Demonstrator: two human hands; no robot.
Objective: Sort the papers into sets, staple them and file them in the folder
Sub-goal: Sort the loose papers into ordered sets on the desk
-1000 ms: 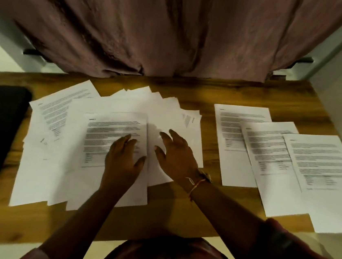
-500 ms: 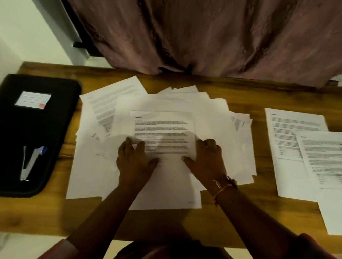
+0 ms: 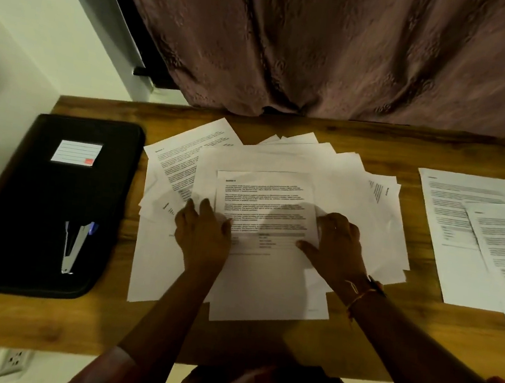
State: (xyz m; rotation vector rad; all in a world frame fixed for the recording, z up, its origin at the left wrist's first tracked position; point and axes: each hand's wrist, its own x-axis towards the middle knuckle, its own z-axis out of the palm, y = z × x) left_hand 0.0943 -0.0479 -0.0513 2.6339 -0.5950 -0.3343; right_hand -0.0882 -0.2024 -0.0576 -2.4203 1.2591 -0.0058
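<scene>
Papers: the unsorted pile (image 3: 345,183) lies fanned on the counter (image 3: 258,346), just to the right of the folder (image 3: 39,198), and its top printed sheet (image 3: 265,205) faces up.

Change noted: a second ago the left hand lay flat on that sheet while the right hand sat on blank sheets beside it. Now the two hands sit one on each side of the sheet.

- Left hand (image 3: 205,236): fingers straight and spread at the sheet's folder-side edge, thumb laid on the print. Nothing gripped.
- Right hand (image 3: 336,245): on the edge away from the folder, thumb pressing on the lower lines. The fingertips meet the paper's edge; I cannot tell whether they have slipped under it.

My view has also swung toward the folder. Only two of the laid-out sheets (image 3: 462,215) farther from the folder now show.

Assessment: I judge this sheet is being freed from the pile, to go across to the laid-out sheets. Sorting is at an early stage, as most of the pile is unsorted. The stapler (image 3: 73,243) lies untouched on the closed folder, so no stapling or filing has begun.

Risk: the loose sheets below may drag along with it.
</scene>
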